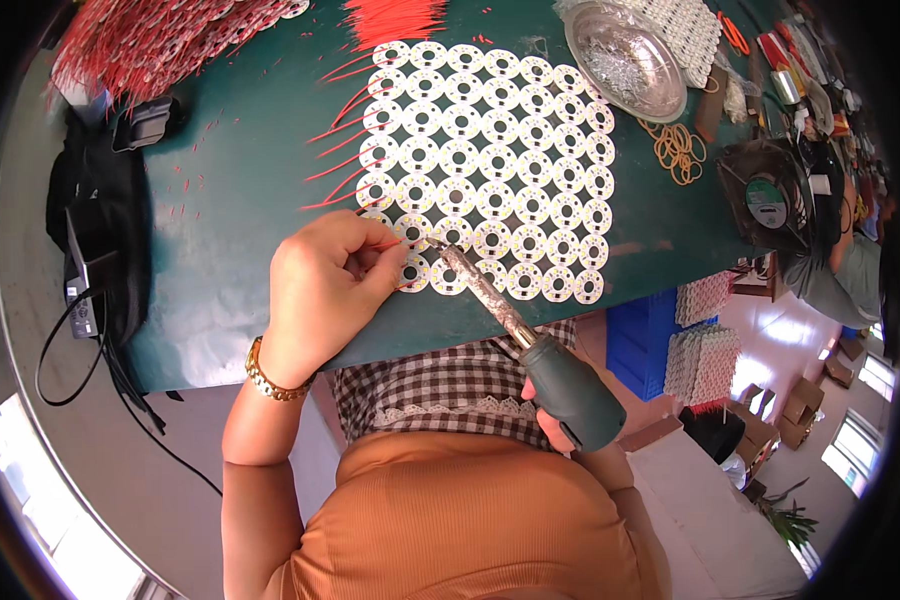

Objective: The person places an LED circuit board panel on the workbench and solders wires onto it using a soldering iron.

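Note:
Round white LED circuit boards (460, 158) lie in a tight grid of rows on the green table. Red wires (342, 148) stick out leftward from the boards of the left column. My left hand (315, 280), at the grid's lower left corner, pinches a short red wire (390, 244) against a board. In my right hand (554, 432), mostly hidden behind the handle, is a soldering iron (573, 392). Its tip points up and left, close to the left fingertips and the wire's end. Whether the tip touches the board I cannot tell.
A bundle of red wires (395, 18) lies beyond the grid, with a heap of wired boards (160, 45) at far left. A metal bowl (625, 65), rubber bands (679, 153) and a fan (765, 200) stand right. Below the right edge is a blue crate (638, 345).

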Demonstrator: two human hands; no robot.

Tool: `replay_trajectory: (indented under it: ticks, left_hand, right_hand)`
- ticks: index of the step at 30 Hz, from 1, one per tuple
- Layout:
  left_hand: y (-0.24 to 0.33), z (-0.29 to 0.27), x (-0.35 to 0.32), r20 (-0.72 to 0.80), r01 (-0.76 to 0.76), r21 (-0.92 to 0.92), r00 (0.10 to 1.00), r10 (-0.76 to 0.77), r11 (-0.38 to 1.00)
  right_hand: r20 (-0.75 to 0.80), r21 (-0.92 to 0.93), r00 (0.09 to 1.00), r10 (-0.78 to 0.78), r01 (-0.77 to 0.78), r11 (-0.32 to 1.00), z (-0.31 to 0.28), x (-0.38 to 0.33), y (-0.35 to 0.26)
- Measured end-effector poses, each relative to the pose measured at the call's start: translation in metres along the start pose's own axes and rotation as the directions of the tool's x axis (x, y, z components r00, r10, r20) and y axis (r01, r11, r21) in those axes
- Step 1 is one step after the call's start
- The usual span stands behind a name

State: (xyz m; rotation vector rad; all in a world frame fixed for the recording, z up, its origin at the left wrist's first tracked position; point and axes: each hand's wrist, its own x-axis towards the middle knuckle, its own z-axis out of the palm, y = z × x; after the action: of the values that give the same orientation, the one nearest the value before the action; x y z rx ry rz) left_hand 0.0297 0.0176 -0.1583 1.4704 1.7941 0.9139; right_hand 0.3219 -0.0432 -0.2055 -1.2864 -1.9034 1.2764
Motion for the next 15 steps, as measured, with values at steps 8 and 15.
replay_trajectory:
  ticks: [8, 15]
  left_hand:
    - [-0.003, 0.001, -0.001, -0.009, -0.044, 0.061, 0.999, 0.045, 0.997]
    - [-0.005, 0.004, -0.001, -0.027, -0.068, 0.121, 0.997, 0.072, 0.990]
  right_hand:
    - [-0.009, -0.152, 1.000, -0.020, 0.018, 0.988, 0.000, 0.007, -0.021]
    - [0.019, 0.082, 0.983, 0.183, -0.184, 0.980, 0.000, 0.007, -0.031]
